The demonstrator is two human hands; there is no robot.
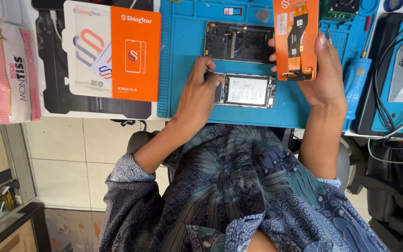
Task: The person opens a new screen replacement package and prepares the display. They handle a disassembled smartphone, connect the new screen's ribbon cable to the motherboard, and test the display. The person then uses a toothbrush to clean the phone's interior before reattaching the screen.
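Note:
An opened phone (248,90) with its battery showing lies on the blue work mat (183,56). My left hand (200,91) rests on the phone's left end, fingers curled on its edge. My right hand (325,74) holds up an orange display panel (295,39) with a black flex cable on its back, above the mat's right side. A second open phone frame (239,42) lies just beyond the first one, partly behind the panel.
An orange and white screen box (113,49) lies left of the mat. A pink tissue pack (5,70) sits far left. A blue screwdriver (354,84), a circuit board (339,9) and cables (392,107) crowd the right side.

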